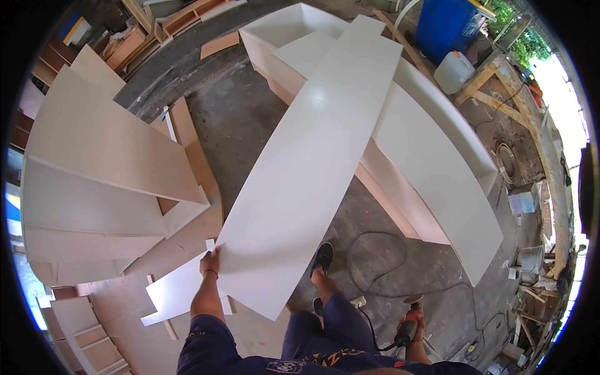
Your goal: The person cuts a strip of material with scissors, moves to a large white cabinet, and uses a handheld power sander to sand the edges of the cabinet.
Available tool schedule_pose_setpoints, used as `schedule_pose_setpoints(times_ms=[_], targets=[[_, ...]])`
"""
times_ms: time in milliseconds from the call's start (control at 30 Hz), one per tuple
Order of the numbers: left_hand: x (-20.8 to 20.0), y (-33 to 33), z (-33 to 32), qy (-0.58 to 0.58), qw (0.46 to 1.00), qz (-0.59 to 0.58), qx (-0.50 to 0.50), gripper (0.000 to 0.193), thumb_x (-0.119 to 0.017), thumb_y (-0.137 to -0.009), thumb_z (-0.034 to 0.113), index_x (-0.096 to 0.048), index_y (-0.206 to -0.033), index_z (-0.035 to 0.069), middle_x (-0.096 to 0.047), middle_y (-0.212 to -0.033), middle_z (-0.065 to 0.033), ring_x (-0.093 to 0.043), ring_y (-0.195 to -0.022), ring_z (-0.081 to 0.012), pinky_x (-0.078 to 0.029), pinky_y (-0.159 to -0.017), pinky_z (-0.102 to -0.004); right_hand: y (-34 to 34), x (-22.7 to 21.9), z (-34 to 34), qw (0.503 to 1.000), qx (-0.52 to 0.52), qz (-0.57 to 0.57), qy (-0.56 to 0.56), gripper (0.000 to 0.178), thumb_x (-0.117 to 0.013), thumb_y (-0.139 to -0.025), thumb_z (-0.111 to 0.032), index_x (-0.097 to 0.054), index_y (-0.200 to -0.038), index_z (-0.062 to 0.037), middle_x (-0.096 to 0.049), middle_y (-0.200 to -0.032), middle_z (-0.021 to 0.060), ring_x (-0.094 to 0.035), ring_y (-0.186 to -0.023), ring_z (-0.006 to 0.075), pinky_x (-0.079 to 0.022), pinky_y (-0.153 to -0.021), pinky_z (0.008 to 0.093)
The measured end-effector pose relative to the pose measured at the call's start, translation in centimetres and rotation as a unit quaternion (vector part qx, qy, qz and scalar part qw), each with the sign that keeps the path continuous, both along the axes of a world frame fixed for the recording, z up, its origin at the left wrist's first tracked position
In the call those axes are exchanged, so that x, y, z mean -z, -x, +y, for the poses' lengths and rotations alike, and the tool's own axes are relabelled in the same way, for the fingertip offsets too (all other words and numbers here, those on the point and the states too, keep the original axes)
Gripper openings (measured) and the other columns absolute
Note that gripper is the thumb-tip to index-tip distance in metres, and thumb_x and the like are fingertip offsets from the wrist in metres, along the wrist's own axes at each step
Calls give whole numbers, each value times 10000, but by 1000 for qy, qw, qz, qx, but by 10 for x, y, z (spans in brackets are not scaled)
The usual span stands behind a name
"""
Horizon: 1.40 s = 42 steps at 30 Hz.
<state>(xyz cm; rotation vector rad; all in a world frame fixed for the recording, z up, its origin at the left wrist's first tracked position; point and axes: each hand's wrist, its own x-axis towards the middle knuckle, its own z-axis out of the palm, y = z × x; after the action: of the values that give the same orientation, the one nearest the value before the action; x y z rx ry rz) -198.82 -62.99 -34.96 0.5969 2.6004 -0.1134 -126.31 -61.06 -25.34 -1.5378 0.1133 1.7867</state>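
Note:
A long white panel (300, 162) slants from near my legs up to the far side, its far end resting across other white boards. At its near left edge, my left hand (211, 262) is closed on the board, thumb side up; some fingers are hidden. Low on the right, my right hand (417, 330) grips an angle grinder (410, 326) with an orange and black body. The grinder's round reddish-brown disc faces up and stays apart from the panel. A smaller white board (178, 292) lies on wooden strips beneath and left of my left hand.
White cabinet boxes (437, 169) lie under the panel, and a tall pale cabinet (106, 156) stands at left. A dark power cord (375, 294) loops over the concrete floor by my feet. A blue barrel (447, 28) and a white jug (453, 72) stand far right.

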Motion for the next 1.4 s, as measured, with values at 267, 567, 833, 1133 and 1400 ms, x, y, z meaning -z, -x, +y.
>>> schedule_pose_setpoints(times_ms=[267,567,833,1133,1400], targets=[[2,117,73,-30,998,15,50,652,-396,-838,639,-604,-938,29,-612,-951,-251,-579,-914,-416,-461,-780,-493,48,7,67,999,2,-21,24,661,-643,-638,-573,-496,-986,-30,-585,-713,155,-590,-575,304,-516,-548,396],[9,213,215,-40,989,6,141,675,-392,-827,661,-600,-987,39,-617,-957,-246,-581,-927,-408,-463,-803,-475,140,2,81,991,82,-102,-25,659,-648,-660,-564,-493,-1013,-29,-589,-715,154,-597,-578,312,-522,-540,421],[13,312,365,-27,969,-3,244,733,-375,-812,690,-580,-1096,46,-626,-1016,-193,-578,-967,-385,-465,-819,-457,270,-27,112,958,260,-115,34,629,-654,-650,-542,-526,-933,4,-587,-709,158,-595,-593,317,-524,-567,415],[19,364,541,-51,932,-27,357,676,-454,-831,616,-580,-1074,-2,-602,-1038,-229,-552,-986,-402,-442,-829,-452,345,39,110,902,412,-124,22,622,-663,-649,-523,-510,-972,-14,-596,-718,168,-601,-603,322,-529,-583,435],[-20,335,692,-92,876,0,473,710,-444,-796,668,-582,-894,-21,-593,-897,-268,-549,-859,-450,-430,-740,-500,390,-30,214,887,448,-111,31,548,-660,-648,-484,-534,-859,6,-588,-703,155,-594,-574,303,-523,-555,387]])
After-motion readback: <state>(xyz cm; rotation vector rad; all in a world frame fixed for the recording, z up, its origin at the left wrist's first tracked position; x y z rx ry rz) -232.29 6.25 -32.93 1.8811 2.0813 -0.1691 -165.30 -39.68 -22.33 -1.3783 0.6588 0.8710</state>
